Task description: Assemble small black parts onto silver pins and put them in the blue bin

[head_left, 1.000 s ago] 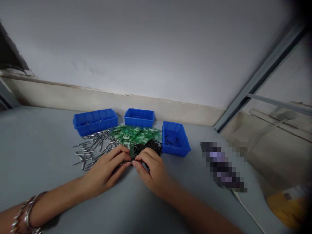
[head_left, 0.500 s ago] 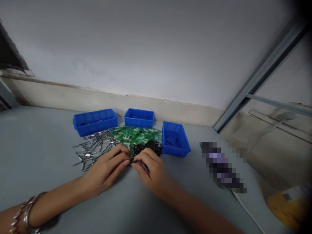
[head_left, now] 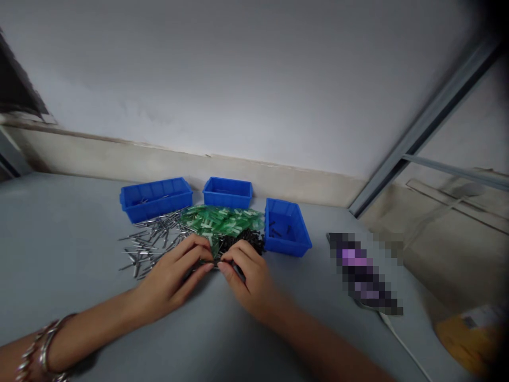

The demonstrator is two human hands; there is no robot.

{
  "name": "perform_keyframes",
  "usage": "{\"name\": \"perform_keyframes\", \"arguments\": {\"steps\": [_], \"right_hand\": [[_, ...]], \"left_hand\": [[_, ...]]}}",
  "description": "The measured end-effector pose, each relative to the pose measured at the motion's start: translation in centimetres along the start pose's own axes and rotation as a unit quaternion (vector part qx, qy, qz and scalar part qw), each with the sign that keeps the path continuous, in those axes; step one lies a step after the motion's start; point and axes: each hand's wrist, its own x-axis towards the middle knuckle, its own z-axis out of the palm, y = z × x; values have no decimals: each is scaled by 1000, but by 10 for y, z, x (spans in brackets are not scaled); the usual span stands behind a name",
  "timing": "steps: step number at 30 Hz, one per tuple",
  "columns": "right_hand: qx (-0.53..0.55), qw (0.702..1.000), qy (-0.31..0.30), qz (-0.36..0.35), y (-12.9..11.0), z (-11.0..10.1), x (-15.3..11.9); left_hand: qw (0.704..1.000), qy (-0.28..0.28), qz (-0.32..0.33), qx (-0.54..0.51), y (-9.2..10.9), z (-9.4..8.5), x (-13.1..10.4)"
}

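Black bits [head_left: 242, 241] lay heaped by green pieces [head_left: 220, 220]. Left hand [head_left: 175, 276] and right hand [head_left: 246, 276] pinched one small part between fingertips; best kept low over bench [head_left: 59, 233], grip light.

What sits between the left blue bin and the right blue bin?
In the head view, a third blue bin behind, with the green pieces between left bin and right bin.

Small-parts assembly workshop, plain grey workbench [head_left: 71, 239] set against a bare wall, three blue plastic sorting bins [head_left: 156, 198] along its far edge, loose heaps of metal pins [head_left: 149, 241], green plastic pieces [head_left: 218, 220] and black bits [head_left: 244, 240] before them, aluminium frame rail [head_left: 421, 127] at right
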Motion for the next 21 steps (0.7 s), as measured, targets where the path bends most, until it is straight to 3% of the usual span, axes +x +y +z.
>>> {"name": "perform_keyframes", "arguments": {"steps": [8, 21], "right_hand": [[13, 1000, -4, -8, -2, -2, 0], [3, 1000, 5, 2, 0, -1, 0]], "left_hand": [[1000, -23, 21, -1, -3, -1, 1], [999, 11, 45, 3, -1, -1, 1]]}}
